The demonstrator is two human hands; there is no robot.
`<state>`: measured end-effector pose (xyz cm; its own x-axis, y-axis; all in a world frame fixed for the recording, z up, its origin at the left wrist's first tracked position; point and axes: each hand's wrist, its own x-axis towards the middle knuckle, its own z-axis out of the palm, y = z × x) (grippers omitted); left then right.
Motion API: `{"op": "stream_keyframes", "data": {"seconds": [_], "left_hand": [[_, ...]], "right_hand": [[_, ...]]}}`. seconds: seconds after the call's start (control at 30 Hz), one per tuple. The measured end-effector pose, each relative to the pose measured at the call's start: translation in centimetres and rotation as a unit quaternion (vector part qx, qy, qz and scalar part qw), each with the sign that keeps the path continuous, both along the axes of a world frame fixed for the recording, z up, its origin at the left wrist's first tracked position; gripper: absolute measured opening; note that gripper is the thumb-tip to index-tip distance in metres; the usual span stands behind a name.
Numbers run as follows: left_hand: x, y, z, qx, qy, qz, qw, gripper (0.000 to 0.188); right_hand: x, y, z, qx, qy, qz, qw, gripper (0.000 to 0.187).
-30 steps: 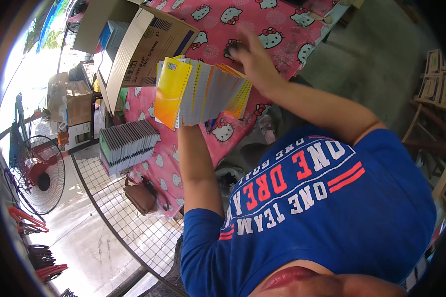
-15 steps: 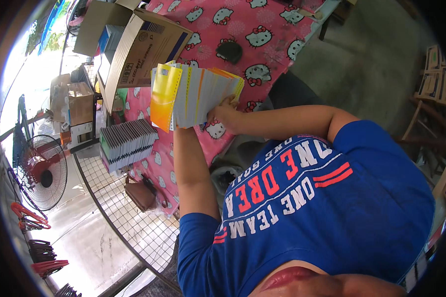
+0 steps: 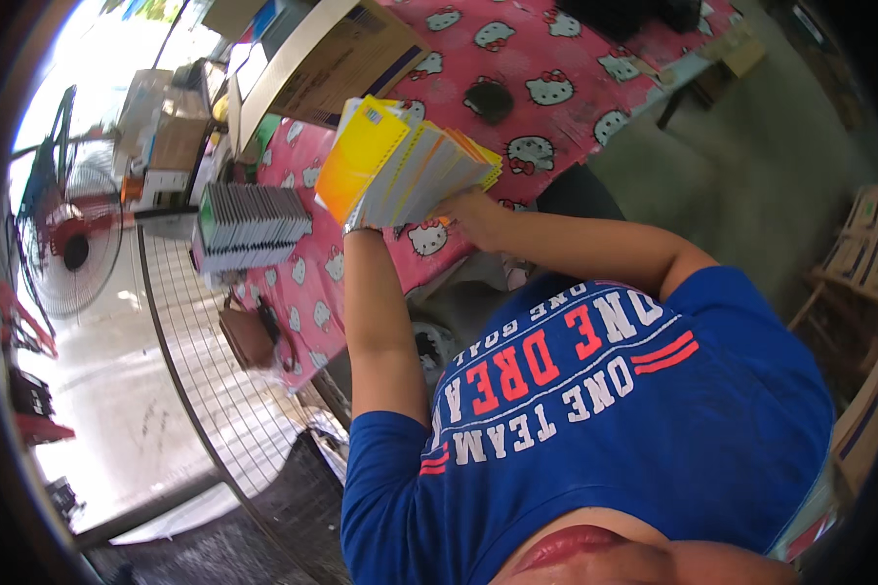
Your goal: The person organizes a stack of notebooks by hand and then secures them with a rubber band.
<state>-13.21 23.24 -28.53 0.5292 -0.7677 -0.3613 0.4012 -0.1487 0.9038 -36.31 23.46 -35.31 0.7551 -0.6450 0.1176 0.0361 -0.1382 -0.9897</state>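
A thick stack of hole-punched sheets (image 3: 421, 175), with yellow-orange covers among white pages, is held up tilted over the near edge of the table. Its front cover (image 3: 366, 161) faces up at the left, and the other sheets fan out to the right. My left hand (image 3: 364, 231) supports the stack from below; only the wrist side shows, and its fingers are hidden behind the paper. At the lower right side of the stack, my right hand (image 3: 468, 216) has its fingers closed against the sheet edges.
A pink patterned cloth covers the table (image 3: 439, 239). On it are a row of dark-spined books (image 3: 254, 222), an open cardboard box (image 3: 346, 73) and a dark round object (image 3: 489, 100). A brown bag (image 3: 247, 333), wire mesh (image 3: 190, 331) and a fan (image 3: 73, 244) are at left.
The stack has tilted clockwise and its front cover shows more broadly. Both hands remain at it. The view has turned, moving the table and box rightward in the picture.
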Motion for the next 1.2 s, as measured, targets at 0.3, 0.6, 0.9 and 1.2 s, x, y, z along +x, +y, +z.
{"op": "stream_keyframes", "data": {"seconds": [0.3, 0.6, 0.9, 1.2], "left_hand": [[-3.7, 14.3, 5.8, -0.050, -0.094, 0.167, 0.980, 0.033], [-13.5, 17.2, 19.0, -0.090, -0.523, 0.093, 0.842, 0.020], [-16.6, 4.7, 17.9, 0.019, -0.830, -0.081, 0.552, 0.043], [-13.6, 3.3, 18.5, 0.066, -0.820, -0.194, 0.535, 0.034]], "right_hand": [[4.9, 4.8, 1.3, -0.376, 0.169, 0.238, 0.880, 0.036], [10.0, 5.5, -2.4, -0.554, 0.211, 0.151, 0.791, 0.028], [-9.1, -2.6, 6.7, -0.410, 0.288, 0.184, 0.845, 0.024], [-10.9, -17.6, -1.5, -0.291, 0.320, -0.031, 0.901, 0.023]]}}
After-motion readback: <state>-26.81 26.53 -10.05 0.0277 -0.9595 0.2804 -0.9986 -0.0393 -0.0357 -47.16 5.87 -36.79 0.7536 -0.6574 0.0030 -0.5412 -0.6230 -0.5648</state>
